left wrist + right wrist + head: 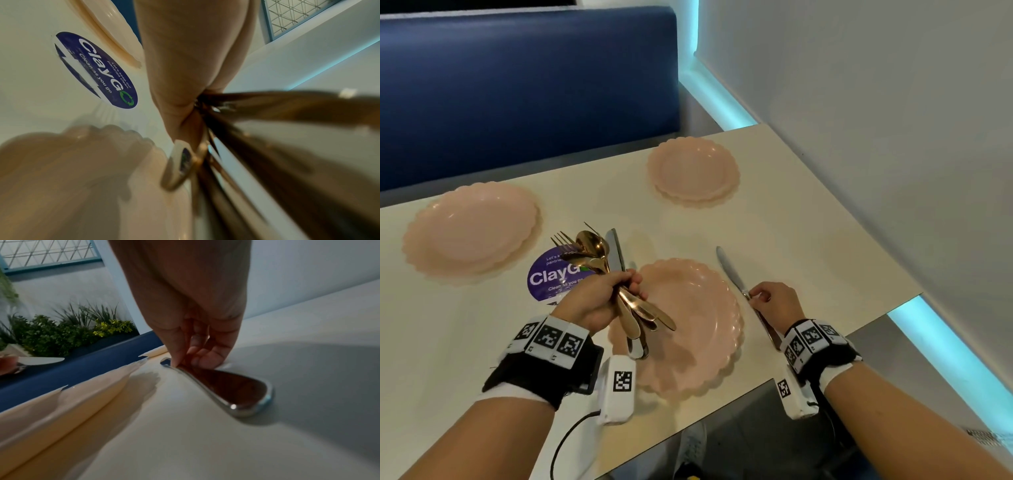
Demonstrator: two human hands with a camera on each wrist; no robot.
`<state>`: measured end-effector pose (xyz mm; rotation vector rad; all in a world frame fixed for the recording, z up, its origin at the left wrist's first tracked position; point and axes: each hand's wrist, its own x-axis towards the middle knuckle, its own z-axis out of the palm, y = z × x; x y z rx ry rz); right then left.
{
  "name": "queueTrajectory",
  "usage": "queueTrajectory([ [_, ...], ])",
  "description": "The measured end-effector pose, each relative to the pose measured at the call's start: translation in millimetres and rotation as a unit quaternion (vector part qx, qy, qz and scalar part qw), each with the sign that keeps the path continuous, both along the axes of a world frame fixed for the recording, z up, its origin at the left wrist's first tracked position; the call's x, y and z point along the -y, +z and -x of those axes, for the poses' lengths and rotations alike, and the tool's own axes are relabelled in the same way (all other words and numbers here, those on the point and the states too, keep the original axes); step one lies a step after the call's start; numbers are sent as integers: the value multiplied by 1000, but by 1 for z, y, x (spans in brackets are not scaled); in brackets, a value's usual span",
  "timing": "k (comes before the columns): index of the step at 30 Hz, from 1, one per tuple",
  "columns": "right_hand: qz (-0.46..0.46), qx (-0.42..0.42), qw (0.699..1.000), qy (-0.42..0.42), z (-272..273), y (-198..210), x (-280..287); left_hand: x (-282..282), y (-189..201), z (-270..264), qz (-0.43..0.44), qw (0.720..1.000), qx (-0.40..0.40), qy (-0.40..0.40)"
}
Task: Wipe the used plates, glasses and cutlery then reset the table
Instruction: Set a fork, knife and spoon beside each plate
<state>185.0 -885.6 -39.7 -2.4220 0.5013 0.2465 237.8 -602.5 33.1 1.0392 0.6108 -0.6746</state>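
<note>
Three stacks of pale pink scalloped plates are sitting on the cream surface [808, 212]: near one [698, 342], far left [472, 226], far right [693, 171]. Left hand [599, 301] is gripping a bundle of gold forks, spoons and a silver knife [616, 274] over the near stack. Right hand [777, 298] is pinching the silver table knife [732, 274] lying just right of that stack, handle end [236, 394] touching the surface.
</note>
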Motion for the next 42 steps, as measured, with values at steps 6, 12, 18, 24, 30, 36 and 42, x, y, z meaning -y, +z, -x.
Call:
queueTrajectory([
  [6, -7, -12, 1000, -13, 2, -3, 0, 0, 1, 0, 9, 1000, -3, -10],
  [12, -23, -13, 999, -20, 3, -5, -2, 1, -1, 1, 8, 1000, -6, -7],
  [18, -25, 3, 1000, -17, 6, -7, -2, 3, -4, 2, 17, 1000, -7, -21],
  [24, -20, 4, 1000, -18, 5, -11, -2, 2, -6, 2, 14, 999, -7, -33],
  [30, 0, 3, 1000, -7, 4, -13, -2, 4, 0, 3, 13, 999, 1, -36],
  [36, -6, 1, 1000, -6, 3, -14, -1, 5, -3, 1, 9, 999, -4, -31],
  [42, -11, -5, 1000, -11, 3, -14, -1, 7, -7, -3, 11, 999, -4, -32],
])
